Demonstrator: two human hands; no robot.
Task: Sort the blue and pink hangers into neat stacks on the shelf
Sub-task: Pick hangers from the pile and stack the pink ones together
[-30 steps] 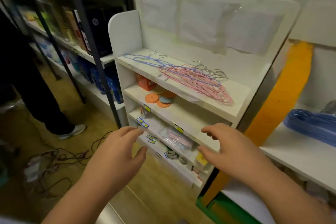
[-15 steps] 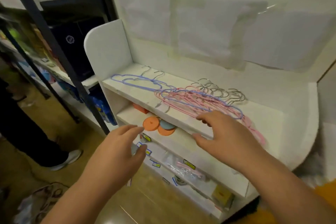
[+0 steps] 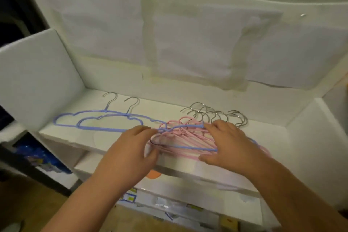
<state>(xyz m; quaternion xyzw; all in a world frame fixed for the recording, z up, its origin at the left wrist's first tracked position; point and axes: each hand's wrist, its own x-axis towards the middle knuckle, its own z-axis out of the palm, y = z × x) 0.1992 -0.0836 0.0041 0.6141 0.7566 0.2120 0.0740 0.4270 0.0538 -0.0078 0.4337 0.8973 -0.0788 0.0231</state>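
Head view, looking down: nearest me the left hand (image 3: 130,154) curls at the left end of the tangled pile (image 3: 188,141), fingertips seeming to pinch a pink wire, though I can't be sure it is gripped. The right hand (image 3: 227,145) lies across the pile's middle, fingers spread fairly straight and pressing down. The step looks like freeing one hanger from the heap; I'd judge it goes best if the right hand pins the pile flat while the left draws a single wire out sideways, minding the hooks (image 3: 218,115), which interlock and would drag their neighbours along. The hangers are thin coated wire with scalloped, cloud-like outlines and bare steel hooks; a blue one (image 3: 197,149) is threaded through the pink. Further left, two blue hangers (image 3: 98,120) lie overlapped, loosely stacked, hooks pointing at the back. All rest on the white top shelf (image 3: 62,133), matte, with taped sheets (image 3: 197,43) behind.
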